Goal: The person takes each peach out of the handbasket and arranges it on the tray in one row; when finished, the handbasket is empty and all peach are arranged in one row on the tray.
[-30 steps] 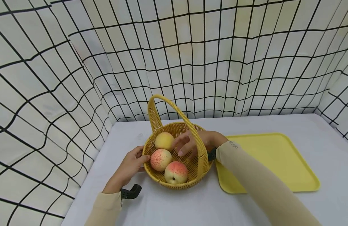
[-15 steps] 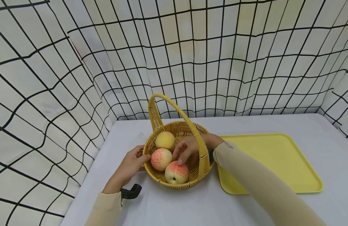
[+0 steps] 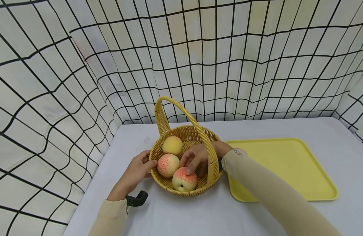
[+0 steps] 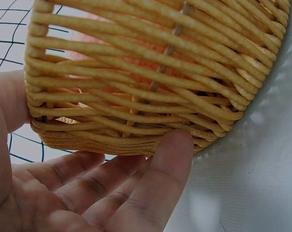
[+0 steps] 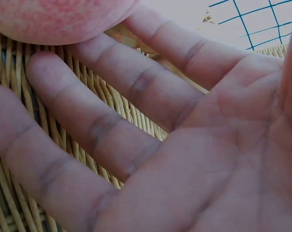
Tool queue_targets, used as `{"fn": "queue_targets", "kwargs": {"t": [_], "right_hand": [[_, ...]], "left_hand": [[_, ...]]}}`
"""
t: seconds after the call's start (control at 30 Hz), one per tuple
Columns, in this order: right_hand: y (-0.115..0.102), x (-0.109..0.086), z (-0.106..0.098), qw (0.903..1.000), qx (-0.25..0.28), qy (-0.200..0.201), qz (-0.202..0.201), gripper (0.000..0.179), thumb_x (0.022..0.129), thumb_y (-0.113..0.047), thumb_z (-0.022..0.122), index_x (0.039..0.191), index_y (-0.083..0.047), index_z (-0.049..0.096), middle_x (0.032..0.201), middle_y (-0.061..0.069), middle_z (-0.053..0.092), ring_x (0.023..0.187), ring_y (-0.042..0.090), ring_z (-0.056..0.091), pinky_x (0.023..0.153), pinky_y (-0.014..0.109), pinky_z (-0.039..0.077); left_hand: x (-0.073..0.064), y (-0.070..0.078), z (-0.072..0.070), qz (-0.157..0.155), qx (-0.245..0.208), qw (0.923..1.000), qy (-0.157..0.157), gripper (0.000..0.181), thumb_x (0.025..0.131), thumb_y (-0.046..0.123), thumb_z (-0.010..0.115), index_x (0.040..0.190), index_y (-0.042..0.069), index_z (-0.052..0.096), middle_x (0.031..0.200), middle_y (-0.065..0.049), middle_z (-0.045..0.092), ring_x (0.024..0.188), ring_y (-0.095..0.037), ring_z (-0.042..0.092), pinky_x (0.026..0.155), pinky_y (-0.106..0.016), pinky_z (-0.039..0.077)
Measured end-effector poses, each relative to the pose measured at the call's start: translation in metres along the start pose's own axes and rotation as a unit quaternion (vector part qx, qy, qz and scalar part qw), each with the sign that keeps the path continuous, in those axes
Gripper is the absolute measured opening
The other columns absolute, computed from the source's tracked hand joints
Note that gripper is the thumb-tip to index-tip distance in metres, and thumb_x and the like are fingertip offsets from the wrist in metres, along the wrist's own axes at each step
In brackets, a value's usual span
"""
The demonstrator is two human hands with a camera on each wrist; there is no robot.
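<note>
A yellow wicker basket [image 3: 187,194] with a tall handle holds three peaches. One is plain yellow [image 3: 172,146] at the back, one speckled pink [image 3: 168,165] at the left, and one red-topped [image 3: 184,180] at the front. My left hand [image 3: 139,168] grips the basket's left side, thumb over the rim and fingers against the outside weave, as the left wrist view shows. Under the handle, my right hand [image 3: 197,157] reaches inside, its thumb tip at the top of the front peach. In the right wrist view its fingers extend, fingertips at the underside of a pink peach [image 5: 59,19].
To the right lies a yellow tray [image 3: 281,167], its left part behind my right sleeve. A small pinkish rounded edge [image 3: 241,150] shows just behind that sleeve. The white table [image 3: 175,219] is backed by white cloth walls with a black grid.
My right hand has moved down and forward inside the basket, and its thumb has come onto the front peach. The left hand keeps its hold on the rim.
</note>
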State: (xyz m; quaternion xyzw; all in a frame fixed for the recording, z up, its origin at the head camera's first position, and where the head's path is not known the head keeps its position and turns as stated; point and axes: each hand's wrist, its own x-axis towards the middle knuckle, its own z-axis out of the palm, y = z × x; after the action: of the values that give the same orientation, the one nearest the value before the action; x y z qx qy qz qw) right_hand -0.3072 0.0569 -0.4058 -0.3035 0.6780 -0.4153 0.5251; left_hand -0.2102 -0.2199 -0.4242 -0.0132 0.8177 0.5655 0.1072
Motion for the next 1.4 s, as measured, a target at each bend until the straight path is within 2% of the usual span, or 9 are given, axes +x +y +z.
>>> {"fn": "queue_targets", "kwargs": {"t": [0.33,0.53,0.6,0.8,1.07,1.27,1.4], "right_hand": [[-0.0013,-0.0004,0.0035,0.9993,0.0,-0.036,-0.011,0.033,0.093,-0.01,0.073,0.126,-0.007,0.071,0.1,-0.004,0.073,0.091,0.006,0.064,0.077,0.027,0.059],[-0.0038,-0.001,0.0069,0.9995,0.027,-0.016,0.004,0.036,0.091,-0.006,0.073,0.126,-0.006,0.065,0.107,0.002,0.072,0.094,0.012,0.068,0.079,0.033,0.062],[-0.0042,-0.0001,0.0074,0.9994,0.03,-0.015,0.006,0.035,0.091,-0.005,0.073,0.125,-0.006,0.064,0.107,0.002,0.07,0.094,0.012,0.067,0.078,0.031,0.062],[-0.0044,0.0037,0.0078,0.9991,0.017,-0.039,-0.007,0.037,0.093,0.0,0.068,0.129,0.001,0.062,0.11,0.0,0.068,0.096,0.01,0.065,0.077,0.027,0.06],[-0.0055,0.0015,0.0088,0.9987,0.036,-0.036,0.004,0.045,0.089,-0.001,0.072,0.133,-0.004,0.062,0.111,0.004,0.07,0.097,0.012,0.066,0.076,0.029,0.06],[-0.0036,0.0043,0.0087,0.9971,0.031,-0.063,-0.03,0.046,0.087,0.005,0.068,0.132,0.004,0.057,0.109,0.002,0.067,0.098,0.01,0.063,0.078,0.024,0.057],[-0.0037,0.0036,0.0097,0.9975,0.026,-0.057,-0.034,0.049,0.085,0.008,0.067,0.133,0.006,0.056,0.11,0.002,0.066,0.098,0.009,0.062,0.079,0.022,0.056]], "left_hand": [[-0.0005,0.0011,-0.0002,-0.002,0.003,1.0,0.002,0.054,0.106,0.017,0.056,0.154,-0.001,0.04,0.148,-0.027,0.055,0.119,-0.033,0.066,0.084,-0.043,0.063],[-0.0006,0.0003,-0.0004,0.001,0.001,1.0,0.0,0.054,0.106,0.017,0.056,0.155,-0.001,0.04,0.146,-0.027,0.056,0.118,-0.033,0.067,0.085,-0.043,0.063],[-0.0007,-0.0002,-0.0006,0.002,0.0,1.0,0.0,0.055,0.106,0.017,0.056,0.155,-0.001,0.04,0.146,-0.027,0.056,0.118,-0.032,0.067,0.085,-0.043,0.063],[-0.0006,-0.0016,-0.0006,0.005,0.0,1.0,0.001,0.055,0.106,0.018,0.056,0.155,-0.001,0.04,0.146,-0.027,0.056,0.118,-0.033,0.066,0.085,-0.043,0.063],[-0.0013,-0.0006,-0.0006,0.001,0.002,1.0,0.006,0.053,0.106,0.017,0.056,0.154,-0.001,0.042,0.145,-0.027,0.057,0.117,-0.032,0.067,0.084,-0.043,0.063],[-0.0016,-0.0009,-0.0002,0.0,0.003,1.0,0.008,0.053,0.106,0.017,0.057,0.153,-0.001,0.043,0.143,-0.026,0.058,0.115,-0.031,0.068,0.083,-0.043,0.063],[-0.0013,-0.0007,0.0,0.0,0.004,1.0,0.007,0.053,0.106,0.017,0.056,0.154,-0.001,0.042,0.143,-0.026,0.058,0.116,-0.032,0.068,0.084,-0.044,0.063]]}}
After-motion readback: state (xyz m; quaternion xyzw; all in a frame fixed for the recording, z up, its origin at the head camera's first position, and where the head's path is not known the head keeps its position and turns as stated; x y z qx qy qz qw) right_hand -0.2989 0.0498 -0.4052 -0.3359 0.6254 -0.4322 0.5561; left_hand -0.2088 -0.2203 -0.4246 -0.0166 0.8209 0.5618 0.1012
